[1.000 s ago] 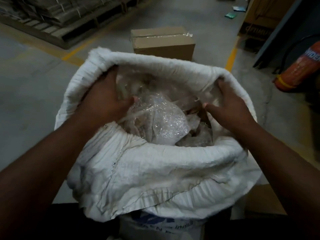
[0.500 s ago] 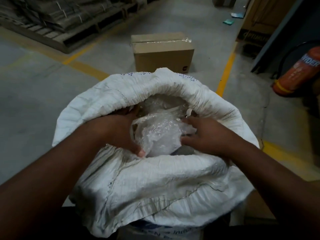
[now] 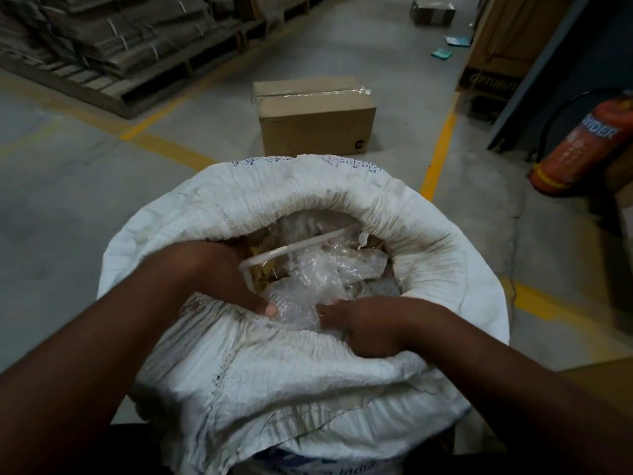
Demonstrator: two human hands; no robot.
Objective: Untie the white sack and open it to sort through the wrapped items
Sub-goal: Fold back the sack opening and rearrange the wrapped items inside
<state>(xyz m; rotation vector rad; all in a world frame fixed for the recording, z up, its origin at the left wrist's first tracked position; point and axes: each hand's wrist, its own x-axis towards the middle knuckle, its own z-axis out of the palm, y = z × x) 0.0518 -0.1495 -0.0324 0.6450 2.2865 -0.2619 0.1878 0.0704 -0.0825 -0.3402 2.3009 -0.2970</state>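
The white woven sack (image 3: 342,207) stands open in front of me, its rim rolled down into a thick collar. Inside lie several items wrapped in clear bubble wrap (image 3: 329,275) and a white cord (image 3: 291,248) that runs across them. My left hand (image 3: 212,272) reaches in over the near left rim, fingers curled against a wrapped bundle. My right hand (image 3: 370,323) grips the same bundle from the near right, partly sunk behind the sack's front fold. The deeper contents are hidden.
A taped cardboard box (image 3: 313,114) sits on the concrete floor just beyond the sack. Stacked flat cartons on pallets (image 3: 113,39) fill the far left. A red fire extinguisher (image 3: 582,145) leans at the right. Yellow floor lines (image 3: 438,152) cross the floor.
Both hands have come toward the near edge of the sack's mouth and closed in on a wrapped bundle. A white cord now shows inside. The view has tilted up slightly.
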